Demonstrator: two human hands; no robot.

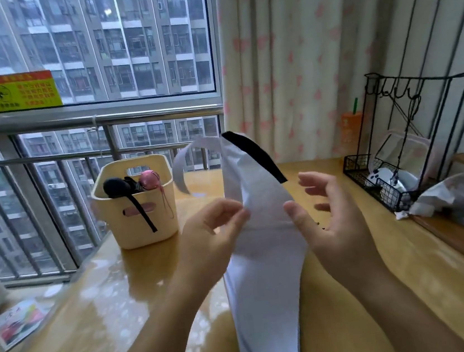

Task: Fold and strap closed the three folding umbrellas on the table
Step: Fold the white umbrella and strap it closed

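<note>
Mid-frame, pinching pale umbrella at its edge with left grip, right grip spread loose alongside; left of centre, cream basket holding black umbrella and pink umbrella.

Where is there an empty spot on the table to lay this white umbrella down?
Bare table lies front left, between the leaflet, the basket and the umbrella. Another bare strip runs right of the umbrella, before the wire rack. The far right is crowded: rack and crumpled paper.
</note>
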